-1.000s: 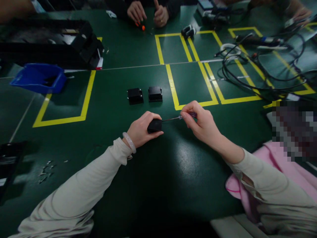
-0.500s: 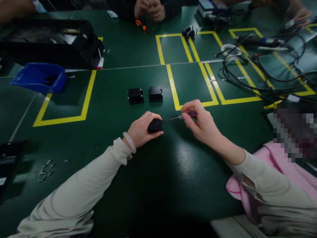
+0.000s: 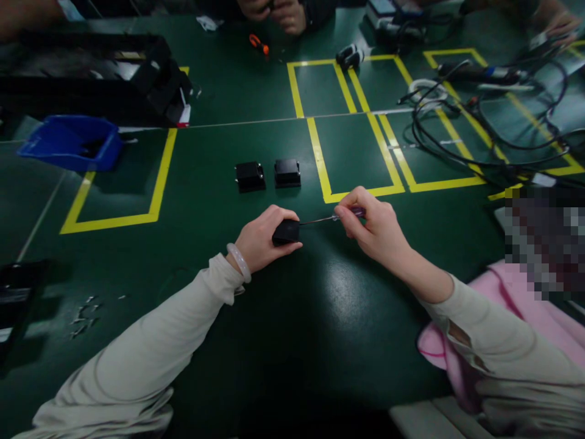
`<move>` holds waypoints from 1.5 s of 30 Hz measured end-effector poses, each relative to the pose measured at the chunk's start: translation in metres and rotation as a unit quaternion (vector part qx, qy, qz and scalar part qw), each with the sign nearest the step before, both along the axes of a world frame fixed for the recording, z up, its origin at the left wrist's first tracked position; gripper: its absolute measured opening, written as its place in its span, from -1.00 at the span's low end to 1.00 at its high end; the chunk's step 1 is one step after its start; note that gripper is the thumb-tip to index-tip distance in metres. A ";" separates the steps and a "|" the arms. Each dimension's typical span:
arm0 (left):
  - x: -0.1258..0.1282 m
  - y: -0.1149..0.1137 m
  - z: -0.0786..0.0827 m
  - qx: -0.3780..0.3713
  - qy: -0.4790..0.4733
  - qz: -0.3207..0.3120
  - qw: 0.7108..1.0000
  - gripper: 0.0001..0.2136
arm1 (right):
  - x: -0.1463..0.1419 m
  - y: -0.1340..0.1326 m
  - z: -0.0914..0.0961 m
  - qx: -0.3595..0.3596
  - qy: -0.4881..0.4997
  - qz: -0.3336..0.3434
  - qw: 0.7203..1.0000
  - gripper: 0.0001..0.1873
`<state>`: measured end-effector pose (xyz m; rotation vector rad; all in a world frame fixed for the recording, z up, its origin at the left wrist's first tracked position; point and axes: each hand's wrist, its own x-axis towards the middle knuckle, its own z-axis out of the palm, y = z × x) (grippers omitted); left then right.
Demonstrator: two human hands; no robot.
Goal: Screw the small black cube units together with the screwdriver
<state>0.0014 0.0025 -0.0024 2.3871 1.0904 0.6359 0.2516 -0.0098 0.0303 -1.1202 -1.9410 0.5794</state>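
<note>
My left hand (image 3: pixel 262 239) is closed around a small black box-shaped part (image 3: pixel 286 232), thumb and fingers on opposite sides of it. In my right hand (image 3: pixel 371 222) is a screwdriver (image 3: pixel 317 220) with a clear purplish handle, pinched between thumb and fingers. Its thin shaft points left, and the tip meets the right side of the black part; the exact contact spot is too small to make out. Just beyond my left hand, two similar black parts, one on the left (image 3: pixel 249 175) and one on the right (image 3: pixel 287 172), rest on the green table (image 3: pixel 219 372) with small metal screws at their sides.
Loose screws (image 3: pixel 83 317) lie at the left. A blue bin (image 3: pixel 73 143) and a long black tray (image 3: pixel 91 79) stand at the back left. Black cables (image 3: pixel 484 160) sprawl at the right, above a pink cloth (image 3: pixel 507 305). Across the table show a co-worker's hands (image 3: pixel 287 15) and orange-handled tool (image 3: pixel 259 44).
The fingers of my right hand have shifted slightly on the screwdriver handle. My left hand and the black part stay in place. The co-worker's hands opposite have moved a little.
</note>
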 end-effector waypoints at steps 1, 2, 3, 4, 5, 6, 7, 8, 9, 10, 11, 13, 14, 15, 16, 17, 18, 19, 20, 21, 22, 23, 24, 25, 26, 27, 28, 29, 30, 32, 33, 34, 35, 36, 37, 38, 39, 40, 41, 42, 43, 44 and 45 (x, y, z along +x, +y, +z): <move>0.000 0.000 0.000 -0.002 0.000 0.000 1.000 -0.64 | 0.000 0.000 -0.001 0.003 0.003 0.004 1.000 -0.88; 0.000 0.000 0.000 -0.004 0.000 -0.001 1.000 -0.64 | 0.000 0.000 -0.001 0.003 0.006 0.008 1.000 -0.91; 0.000 0.000 0.000 -0.005 0.000 -0.002 1.000 -0.64 | 0.000 0.000 -0.001 0.002 0.009 0.014 1.000 -0.94; 0.000 0.000 0.000 -0.005 -0.001 -0.002 1.000 -0.64 | 0.000 0.000 -0.001 0.002 0.011 0.017 1.000 -0.95; 0.000 0.000 0.000 -0.005 -0.002 -0.001 1.000 -0.64 | 0.000 0.000 -0.001 0.001 0.011 0.020 1.000 -0.96; -0.001 0.000 0.000 -0.004 -0.002 0.000 1.000 -0.64 | 0.000 -0.001 -0.001 0.003 0.008 0.021 1.000 -0.95; -0.001 0.000 0.000 -0.004 -0.002 0.002 1.000 -0.64 | 0.000 -0.001 -0.001 0.005 0.005 0.021 1.000 -0.94; -0.001 0.000 0.000 -0.002 0.000 0.004 1.000 -0.64 | 0.000 -0.001 0.000 0.008 0.001 0.020 1.000 -0.92; -0.001 0.000 0.000 -0.001 0.001 0.005 1.000 -0.64 | 0.000 -0.001 0.000 0.011 -0.002 0.017 1.000 -0.89; -0.002 0.000 0.000 -0.001 0.003 0.005 1.000 -0.64 | 0.000 -0.001 0.000 0.013 -0.003 0.016 1.000 -0.87; -0.002 0.001 0.000 -0.001 0.004 0.006 1.000 -0.64 | 0.000 -0.001 0.000 0.014 -0.002 0.015 1.000 -0.85; -0.002 0.001 0.000 -0.002 0.005 0.005 1.000 -0.63 | 0.000 -0.001 -0.001 0.009 0.002 0.017 1.000 -0.85; -0.002 0.001 0.000 -0.003 0.005 0.005 1.000 -0.63 | -0.001 -0.001 -0.001 0.005 0.005 0.019 1.000 -0.87; -0.002 0.001 0.000 -0.004 0.005 0.006 1.000 -0.64 | -0.001 -0.001 -0.001 -0.001 0.008 0.021 1.000 -0.90; -0.002 0.001 0.000 -0.005 0.005 0.007 1.000 -0.64 | -0.001 -0.001 -0.001 -0.006 0.010 0.023 1.000 -0.94; -0.002 0.001 0.000 -0.007 0.006 0.008 1.000 -0.64 | -0.001 -0.001 0.000 -0.010 0.011 0.025 1.000 -0.98; -0.002 0.001 0.000 -0.008 0.007 0.009 1.000 -0.64 | -0.001 -0.001 0.000 -0.012 0.012 0.025 1.000 -0.98; -0.002 0.001 0.000 -0.009 0.008 0.010 1.000 -0.64 | -0.002 -0.001 0.001 -0.011 0.011 0.024 1.000 -0.96; -0.002 0.001 0.000 -0.010 0.009 0.010 1.000 -0.65 | -0.002 -0.001 0.001 -0.009 0.008 0.022 1.000 -0.95; -0.001 0.001 0.000 -0.010 0.010 0.010 1.000 -0.64 | -0.002 -0.001 0.002 -0.006 0.004 0.020 1.000 -0.96; -0.001 0.001 0.001 -0.010 0.011 0.010 1.000 -0.64 | -0.002 -0.001 0.002 -0.003 0.002 0.016 1.000 -0.96; -0.001 0.001 0.001 -0.011 0.011 0.010 1.000 -0.65 | -0.002 -0.001 0.002 -0.001 0.000 0.013 1.000 -0.94; -0.001 0.001 0.001 -0.011 0.011 0.010 1.000 -0.65 | -0.002 -0.001 0.002 -0.001 0.000 0.011 1.000 -0.91; -0.001 0.001 0.001 -0.011 0.009 0.011 1.000 -0.65 | -0.002 0.000 0.002 -0.001 0.000 0.010 1.000 -0.87; -0.001 0.001 0.001 -0.011 0.008 0.011 1.000 -0.65 | -0.002 0.000 0.002 -0.002 0.001 0.008 1.000 -0.84; -0.001 0.000 0.001 -0.011 0.007 0.010 1.000 -0.65 | -0.002 0.000 0.001 -0.003 0.001 0.007 1.000 -0.83; -0.001 0.000 0.001 -0.011 0.006 0.010 1.000 -0.65 | -0.002 0.000 0.001 -0.002 0.001 0.007 1.000 -0.82; -0.001 0.000 0.001 -0.010 0.006 0.009 1.000 -0.65 | -0.002 0.000 0.000 -0.002 0.001 0.007 1.000 -0.83; -0.001 0.000 0.001 -0.010 0.006 0.009 1.000 -0.65 | -0.001 0.001 -0.001 -0.002 0.001 0.008 1.000 -0.83; -0.001 0.000 0.001 -0.008 0.006 0.008 1.000 -0.64 | -0.001 0.000 -0.001 -0.004 0.001 0.009 1.000 -0.84; -0.001 0.000 0.001 -0.008 0.006 0.008 1.000 -0.64 | -0.001 0.000 -0.002 -0.007 0.001 0.009 1.000 -0.84; -0.001 0.000 0.001 -0.009 0.006 0.009 1.000 -0.64 | 0.000 0.000 -0.002 -0.009 0.000 0.009 1.000 -0.84; -0.001 0.001 0.002 -0.010 0.007 0.010 1.000 -0.64 | 0.000 0.000 -0.002 -0.011 -0.001 0.009 1.000 -0.84; -0.001 0.001 0.002 -0.011 0.008 0.011 1.000 -0.65 | 0.000 0.000 -0.001 -0.011 -0.001 0.009 1.000 -0.84; -0.001 0.001 0.002 -0.012 0.010 0.011 1.000 -0.65 | 0.000 0.000 -0.001 -0.011 -0.001 0.010 1.000 -0.85; -0.001 0.001 0.002 -0.013 0.010 0.010 1.000 -0.65 | 0.000 0.000 0.000 -0.010 0.000 0.011 1.000 -0.85; -0.001 0.001 0.002 -0.014 0.010 0.010 1.000 -0.65 | 0.000 0.000 0.000 -0.009 0.002 0.012 1.000 -0.85; -0.001 0.001 0.002 -0.014 0.010 0.010 1.000 -0.65 | 0.000 0.000 0.000 -0.008 0.002 0.015 1.000 -0.85; -0.001 0.001 0.002 -0.014 0.010 0.010 1.000 -0.64 | 0.000 0.000 0.001 -0.009 0.002 0.018 1.000 -0.85; -0.001 0.001 0.002 -0.013 0.010 0.011 1.000 -0.64 | 0.000 0.000 0.001 -0.012 0.001 0.020 1.000 -0.85; -0.001 0.001 0.001 -0.013 0.010 0.012 1.000 -0.64 | 0.000 0.000 0.001 -0.016 -0.002 0.022 1.000 -0.86; -0.001 0.001 0.001 -0.013 0.011 0.012 1.000 -0.65 | -0.001 0.000 0.002 -0.019 -0.002 0.025 0.999 -0.88; -0.002 0.001 0.001 -0.014 0.012 0.012 1.000 -0.65 | -0.001 -0.001 0.002 -0.022 0.001 0.027 0.999 -0.92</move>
